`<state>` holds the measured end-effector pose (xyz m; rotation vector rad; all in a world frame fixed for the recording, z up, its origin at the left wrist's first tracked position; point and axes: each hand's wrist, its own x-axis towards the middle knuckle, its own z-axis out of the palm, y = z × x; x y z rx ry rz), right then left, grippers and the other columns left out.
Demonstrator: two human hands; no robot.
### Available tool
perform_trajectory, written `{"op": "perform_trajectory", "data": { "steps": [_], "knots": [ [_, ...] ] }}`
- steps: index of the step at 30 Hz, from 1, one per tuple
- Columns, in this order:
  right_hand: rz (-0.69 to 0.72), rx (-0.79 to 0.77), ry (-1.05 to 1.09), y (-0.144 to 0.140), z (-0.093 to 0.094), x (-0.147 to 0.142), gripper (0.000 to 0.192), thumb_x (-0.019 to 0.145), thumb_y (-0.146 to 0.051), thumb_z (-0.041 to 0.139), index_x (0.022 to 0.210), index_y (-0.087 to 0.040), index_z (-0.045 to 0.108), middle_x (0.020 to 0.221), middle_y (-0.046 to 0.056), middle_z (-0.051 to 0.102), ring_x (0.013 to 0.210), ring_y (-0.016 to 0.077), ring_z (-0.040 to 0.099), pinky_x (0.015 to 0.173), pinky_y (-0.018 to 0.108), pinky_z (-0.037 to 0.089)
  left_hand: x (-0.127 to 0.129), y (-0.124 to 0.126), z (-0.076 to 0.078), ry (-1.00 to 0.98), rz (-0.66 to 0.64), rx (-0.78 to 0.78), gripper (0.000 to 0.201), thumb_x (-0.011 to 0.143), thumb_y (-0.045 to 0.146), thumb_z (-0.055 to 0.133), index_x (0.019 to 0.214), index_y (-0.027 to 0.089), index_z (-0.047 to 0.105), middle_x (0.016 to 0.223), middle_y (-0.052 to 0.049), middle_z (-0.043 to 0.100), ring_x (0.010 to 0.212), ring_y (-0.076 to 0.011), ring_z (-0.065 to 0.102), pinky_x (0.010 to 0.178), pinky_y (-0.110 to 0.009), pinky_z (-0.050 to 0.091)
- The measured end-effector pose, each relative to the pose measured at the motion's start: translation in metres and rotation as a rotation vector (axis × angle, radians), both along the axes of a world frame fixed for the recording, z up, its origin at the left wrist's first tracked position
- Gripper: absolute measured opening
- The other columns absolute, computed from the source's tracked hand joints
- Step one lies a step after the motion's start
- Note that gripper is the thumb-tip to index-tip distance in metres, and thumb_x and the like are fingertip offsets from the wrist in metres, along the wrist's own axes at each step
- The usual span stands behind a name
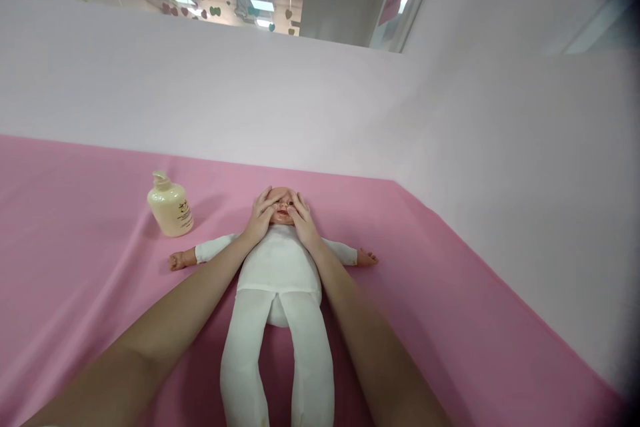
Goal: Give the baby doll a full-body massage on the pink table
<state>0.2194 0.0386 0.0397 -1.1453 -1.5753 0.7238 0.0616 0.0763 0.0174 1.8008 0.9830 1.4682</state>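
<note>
**Both hands cup the baby doll's face**

A baby doll (280, 267) lies on its back on the pink cloth (75, 267) that covers the table, head toward the pale back wall (200, 93), arms spread to either side and legs pointing toward the camera. The left hand (260, 217) and right hand (301, 220) rest flat on either side of its face, fingers spread and laid over the cheeks and brow, grasping nothing.

The head looks like hard moulded plastic, smooth and likely a little slippery under the palms. The white-clad body and legs look soft and stuffed, so they would probably sag if lifted by the head alone. The doll seems light. The safest hold is likely under the torso, with one hand supporting the head, not the thin arms.

A cream pump bottle (171, 208) stands upright on the cloth, left of the doll's head and apart from it.
</note>
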Motion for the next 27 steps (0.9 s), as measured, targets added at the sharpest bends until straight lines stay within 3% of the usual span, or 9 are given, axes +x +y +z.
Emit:
{"op": "perform_trajectory", "data": {
  "steps": [4,7,9,12,14,21,27],
  "knots": [
    [-0.039,-0.198,0.122,0.001,-0.003,0.000,0.084,0.087,-0.056,0.054,0.157,-0.023,0.022,0.164,0.003,0.024,0.153,0.0231,0.022,0.125,0.042,0.016,0.002,0.008,-0.007,-0.142,-0.007,-0.173,0.058,0.088,0.034,0.054,0.145,0.025,0.049,0.156,-0.006,0.040,0.147,-0.0272,0.032,0.123,-0.045,0.022],
    [-0.026,-0.286,0.148,0.000,-0.003,0.001,0.089,0.087,-0.056,0.054,0.158,-0.019,0.016,0.164,0.006,0.024,0.152,0.0245,0.025,0.124,0.043,0.022,0.001,0.011,-0.009,-0.166,-0.011,-0.234,0.064,0.088,0.035,0.054,0.150,0.022,0.042,0.157,-0.009,0.038,0.147,-0.0272,0.032,0.122,-0.045,0.024],
    [-0.010,-0.195,0.096,0.000,-0.002,0.001,0.079,0.090,-0.052,0.051,0.157,-0.023,0.022,0.164,0.003,0.024,0.153,0.0227,0.021,0.125,0.044,0.019,0.001,0.009,-0.008,-0.107,-0.006,-0.157,0.059,0.089,0.034,0.051,0.147,0.023,0.047,0.158,-0.007,0.037,0.148,-0.0265,0.030,0.124,-0.046,0.020],
    [0.009,0.068,-0.068,0.002,0.000,-0.002,0.057,0.094,-0.037,0.042,0.150,-0.030,0.040,0.161,-0.004,0.033,0.154,0.0176,0.015,0.126,0.044,0.008,0.000,0.006,-0.006,0.008,-0.009,0.048,0.045,0.092,0.030,0.045,0.133,0.025,0.063,0.156,-0.004,0.041,0.147,-0.0258,0.031,0.124,-0.048,0.016],
    [0.011,0.164,-0.149,0.004,0.001,-0.005,0.054,0.093,-0.029,0.037,0.146,-0.028,0.047,0.158,-0.003,0.039,0.154,0.0161,0.015,0.127,0.044,0.003,0.000,0.004,-0.004,0.030,-0.011,0.128,0.043,0.093,0.029,0.042,0.127,0.025,0.067,0.154,-0.005,0.044,0.145,-0.0263,0.034,0.124,-0.049,0.018],
    [-0.055,0.084,-0.035,0.013,0.001,-0.007,0.057,0.087,-0.026,0.040,0.143,-0.025,0.052,0.157,0.001,0.039,0.151,0.0183,0.025,0.125,0.039,0.017,0.006,0.012,0.004,0.049,-0.006,0.239,0.046,0.088,0.023,0.041,0.126,0.024,0.068,0.137,-0.008,0.057,0.134,-0.0254,0.046,0.118,-0.047,0.031],
    [-0.069,-0.017,0.047,0.026,0.011,-0.009,0.054,0.085,-0.028,0.042,0.137,-0.024,0.057,0.155,0.004,0.040,0.148,0.0189,0.029,0.125,0.036,0.019,0.005,0.027,0.011,0.079,0.020,0.168,0.045,0.084,0.025,0.045,0.121,0.021,0.070,0.130,-0.009,0.060,0.126,-0.0259,0.052,0.116,-0.046,0.034]
  ]
}}
